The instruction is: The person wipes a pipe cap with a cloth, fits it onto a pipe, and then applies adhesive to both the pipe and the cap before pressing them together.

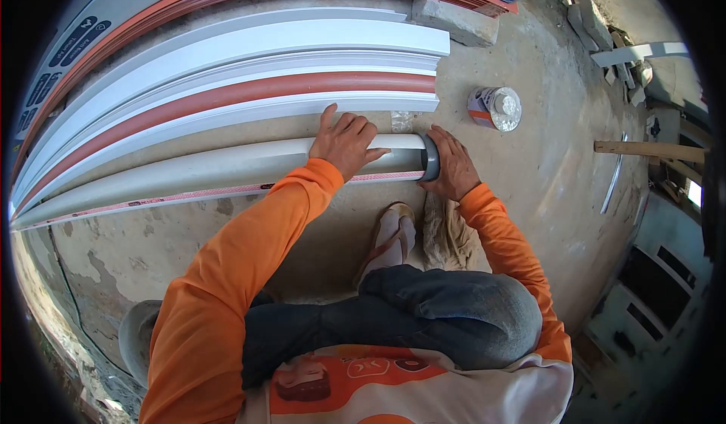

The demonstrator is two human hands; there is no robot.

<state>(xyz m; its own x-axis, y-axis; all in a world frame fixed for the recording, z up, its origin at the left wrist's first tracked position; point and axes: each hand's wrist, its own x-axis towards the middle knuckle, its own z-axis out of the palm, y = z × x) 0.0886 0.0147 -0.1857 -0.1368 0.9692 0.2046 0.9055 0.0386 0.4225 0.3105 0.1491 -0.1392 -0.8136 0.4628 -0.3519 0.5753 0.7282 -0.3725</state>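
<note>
A long pale gutter-like channel (249, 165) lies across the floor, with a red-and-white printed strip along its near edge. At its right end sits a dark grey end piece (430, 158). My right hand (452, 165) is wrapped round that grey piece from the right, thumb below and fingers above. My left hand (346, 143) rests over the channel's far rim, left of the end piece, with its fingers apart and the thumb pointing right; it grips nothing visible. A metal can (495, 109) with a printed label stands on the floor beyond my right hand.
White profiles (302, 42) and a red-brown strip (340, 83) lie beyond the channel. A concrete block (455, 22) stands behind them. A crumpled cloth (448, 235) is beside my sandalled foot (393, 236). A wooden piece (646, 150) and rubble are at the right.
</note>
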